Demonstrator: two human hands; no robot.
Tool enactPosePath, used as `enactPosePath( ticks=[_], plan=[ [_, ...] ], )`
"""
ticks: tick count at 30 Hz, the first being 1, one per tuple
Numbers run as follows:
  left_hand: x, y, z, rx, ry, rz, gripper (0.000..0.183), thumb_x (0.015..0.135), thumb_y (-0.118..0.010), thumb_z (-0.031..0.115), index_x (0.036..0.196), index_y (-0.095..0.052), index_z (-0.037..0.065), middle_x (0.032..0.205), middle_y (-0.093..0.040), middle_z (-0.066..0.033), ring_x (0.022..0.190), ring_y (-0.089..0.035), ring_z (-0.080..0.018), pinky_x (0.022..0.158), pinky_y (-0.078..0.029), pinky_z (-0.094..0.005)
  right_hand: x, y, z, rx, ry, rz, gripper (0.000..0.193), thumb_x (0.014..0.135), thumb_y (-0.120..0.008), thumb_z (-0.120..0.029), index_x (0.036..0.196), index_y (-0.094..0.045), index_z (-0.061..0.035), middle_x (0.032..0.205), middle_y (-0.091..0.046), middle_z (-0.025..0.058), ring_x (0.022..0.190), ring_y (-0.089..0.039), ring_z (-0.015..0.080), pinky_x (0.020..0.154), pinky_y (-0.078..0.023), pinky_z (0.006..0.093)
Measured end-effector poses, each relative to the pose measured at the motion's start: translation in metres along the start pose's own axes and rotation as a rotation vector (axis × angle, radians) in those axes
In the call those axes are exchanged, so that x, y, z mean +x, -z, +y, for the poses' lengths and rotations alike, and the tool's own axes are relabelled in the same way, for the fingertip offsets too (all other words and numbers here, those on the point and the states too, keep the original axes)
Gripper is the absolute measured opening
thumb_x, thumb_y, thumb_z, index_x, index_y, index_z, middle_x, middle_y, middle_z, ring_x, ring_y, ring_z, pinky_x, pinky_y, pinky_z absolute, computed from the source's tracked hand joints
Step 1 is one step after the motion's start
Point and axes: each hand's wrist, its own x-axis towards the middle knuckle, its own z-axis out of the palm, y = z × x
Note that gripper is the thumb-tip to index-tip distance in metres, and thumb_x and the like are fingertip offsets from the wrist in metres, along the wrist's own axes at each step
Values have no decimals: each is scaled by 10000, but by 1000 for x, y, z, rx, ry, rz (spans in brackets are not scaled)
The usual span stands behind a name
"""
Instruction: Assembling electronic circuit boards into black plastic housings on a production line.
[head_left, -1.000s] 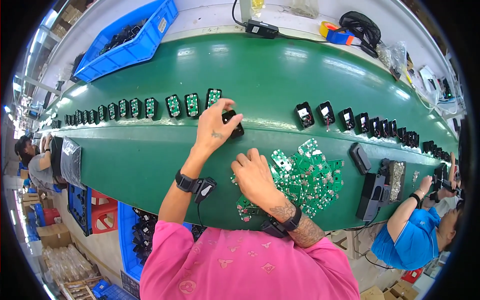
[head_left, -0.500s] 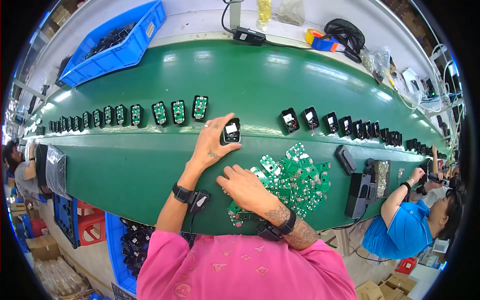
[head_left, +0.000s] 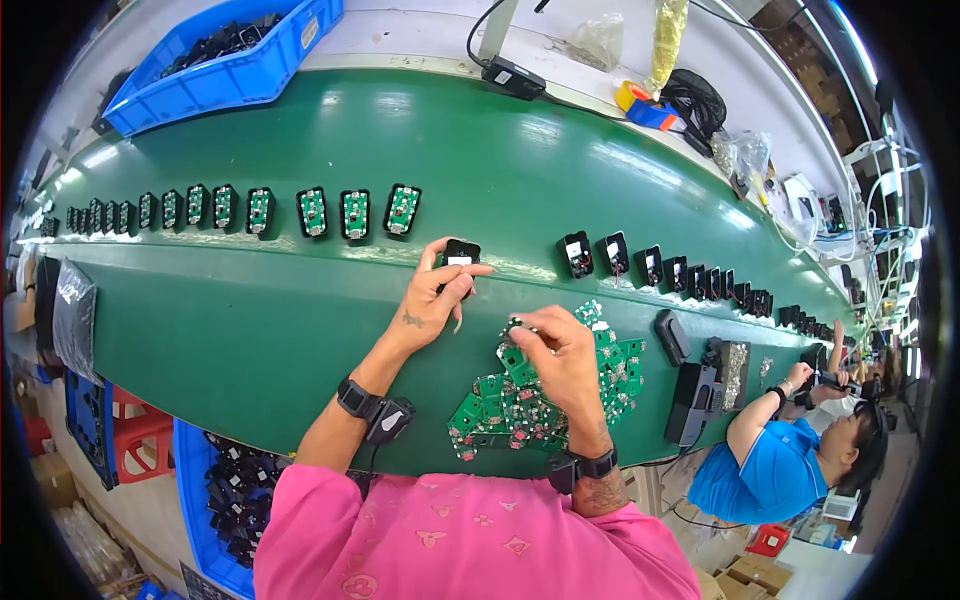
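Observation:
My left hand [head_left: 430, 295] grips a small black casing [head_left: 461, 249] with a white patch inside, over the seam of the green bench. A thin, light strand hangs below its fingers. My right hand [head_left: 568, 355] is closed in a pinch over the heap of green circuit boards [head_left: 620, 365]. Between its fingertips is a small circuit board [head_left: 514, 327], seen mostly edge-on. Left of the held casing, a row of black casings with green boards in them [head_left: 402, 209] runs away. On the right, another row of open casings [head_left: 576, 255] shows white patches and wires.
A blue crate [head_left: 210, 103] of dark parts stands far left, and another blue bin [head_left: 195, 480] sits below the bench's near edge. A black case [head_left: 672, 337] and a grey-black device [head_left: 690, 405] lie right of the boards. A co-worker in blue [head_left: 765, 470] sits at right.
My right hand has moved right onto the board heap and pinched a board. My left fingers have shifted around the casing, with one now across its front. The view has turned slightly.

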Motion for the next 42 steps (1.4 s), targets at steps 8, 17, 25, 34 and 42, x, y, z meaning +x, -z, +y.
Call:
enactPosePath(
  ticks=[8, 17, 25, 34, 42],
  plan=[
    [-1, -19, -9, 287, -417, 74, 373, 891, -661, 27, 1237, -715, 156, 1247, -516, -95, 852, -602, -173, 771, -504, -301, 9, -7, -10, 651, -271, 87, 248, 953, -621, -26, 1185, -560, 38, 881, -702, 128, 665, -700, 169, 631, -591, 251],
    [-4, -18, -14, 267, -296, 14, 398, 813, -648, -79, 1167, -717, 90, 1349, -500, -104, 996, -651, -208, 840, -539, -339, 24, -34, 1, 346, -224, 94, 285, 941, -683, -116, 1187, -586, -9, 695, -629, 34, 520, -554, 58, 451, -423, 194],
    [-12, -14, -5, -293, -90, -47, 695, 893, -608, -22, 1527, -323, 0, 1510, -369, -122, 1290, -484, -193, 1051, -441, -333, 24, -47, 24, 307, -239, 147, 302, 939, -688, -108, 1156, -502, -12, 693, -615, 30, 533, -558, 62, 455, -438, 209],
    [-12, -8, -11, -280, 46, -107, 536, 935, -576, -25, 1452, -440, 15, 1407, -511, -99, 1267, -516, -192, 998, -487, -315, 26, -54, 21, -275, 224, 338, 317, 853, -760, -122, 1136, -644, -37, 1176, -581, 132, 1046, -584, 199, 825, -514, 323],
    [-16, -12, -16, -218, 42, -106, 525, 961, -585, 1, 1463, -430, 19, 1363, -542, -113, 1178, -568, -158, 966, -499, -284, 29, -63, 24, -153, 167, 187, 148, 856, -733, -105, 997, -759, -68, 1341, -516, 115, 1236, -450, 272, 955, -473, 376]
  ],
)
